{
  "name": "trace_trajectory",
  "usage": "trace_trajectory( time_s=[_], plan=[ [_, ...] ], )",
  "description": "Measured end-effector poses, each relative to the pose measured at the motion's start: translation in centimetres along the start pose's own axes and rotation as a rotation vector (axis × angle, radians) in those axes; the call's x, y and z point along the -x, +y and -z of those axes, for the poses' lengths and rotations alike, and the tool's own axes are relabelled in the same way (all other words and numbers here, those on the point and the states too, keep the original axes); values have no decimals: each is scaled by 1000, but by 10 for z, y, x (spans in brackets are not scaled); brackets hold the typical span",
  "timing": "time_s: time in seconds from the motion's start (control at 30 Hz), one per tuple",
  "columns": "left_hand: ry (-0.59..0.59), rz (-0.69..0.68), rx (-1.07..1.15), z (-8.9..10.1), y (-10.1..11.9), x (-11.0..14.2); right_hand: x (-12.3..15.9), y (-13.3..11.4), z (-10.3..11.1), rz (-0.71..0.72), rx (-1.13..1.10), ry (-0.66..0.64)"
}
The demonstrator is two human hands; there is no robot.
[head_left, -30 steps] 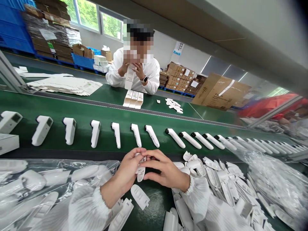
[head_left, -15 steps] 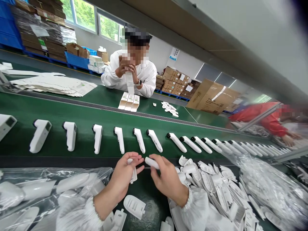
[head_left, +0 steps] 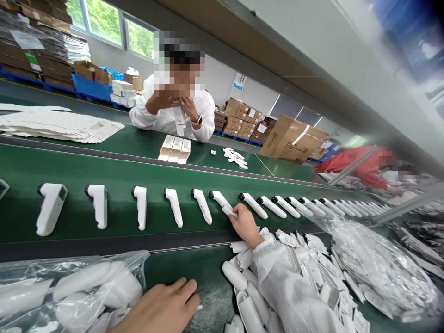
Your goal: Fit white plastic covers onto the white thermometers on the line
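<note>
Head view: green conveyor belt [head_left: 121, 208] runs across. Slanted on it, white gun-shaped thermometer [head_left: 221, 202], smooth body, black tip [head_left: 211, 195]; right hand [head_left: 245, 224] pinches at its handle end. Left hand [head_left: 169, 303] palm-down, fingers bent; can't tell whether gripping.

You can't read any txt: print on lg carton [head_left: 293, 141] too blurry, ditto wall sign [head_left: 239, 81] up-left of it.
</note>
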State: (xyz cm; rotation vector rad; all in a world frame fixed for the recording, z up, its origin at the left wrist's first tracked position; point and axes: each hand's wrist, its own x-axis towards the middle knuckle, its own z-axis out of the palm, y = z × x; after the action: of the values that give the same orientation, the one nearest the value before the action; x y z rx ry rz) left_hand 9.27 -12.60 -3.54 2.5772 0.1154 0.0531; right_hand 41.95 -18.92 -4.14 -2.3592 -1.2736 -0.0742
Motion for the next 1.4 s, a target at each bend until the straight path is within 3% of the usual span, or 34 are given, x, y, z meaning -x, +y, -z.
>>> trace_trajectory(
  time_s=[0.1,0.3,0.37,0.43,0.53,0.63,0.73,0.87,1.0,1.1,1.27,1.4],
  plan=[
    [47,93,184,15,2,-16,-8,0,-2,40,77,-86],
    [155,568,965,54,7,-48,-15,5,12,29,126,-139],
    [208,611,1193,60,8,-55,-5,-7,23,46,63,-81],
    [247,609,1318,62,9,-60,11,-29,33,62,-170,-75],
    [287,540,1363,58,11,-70,34,-69,42,62,-675,-322],
    [345,529,1293,52,11,-81,38,-88,41,43,-880,-454],
    [417,640,1227,49,9,-84,22,-71,34,-5,-762,-329],
    [463,724,1276,53,6,-77,1,-31,19,-68,-362,-108],
    [434,711,1287,57,7,-71,-3,-12,3,-61,-128,-65],
    [467,672,1269,57,8,-72,-8,-7,-4,-24,-34,-57],
    [598,654,1447,56,8,-77,-22,2,0,-21,-13,-45],
    [747,679,1576,53,12,-77,-4,-18,17,-17,-127,38]
  ],
)
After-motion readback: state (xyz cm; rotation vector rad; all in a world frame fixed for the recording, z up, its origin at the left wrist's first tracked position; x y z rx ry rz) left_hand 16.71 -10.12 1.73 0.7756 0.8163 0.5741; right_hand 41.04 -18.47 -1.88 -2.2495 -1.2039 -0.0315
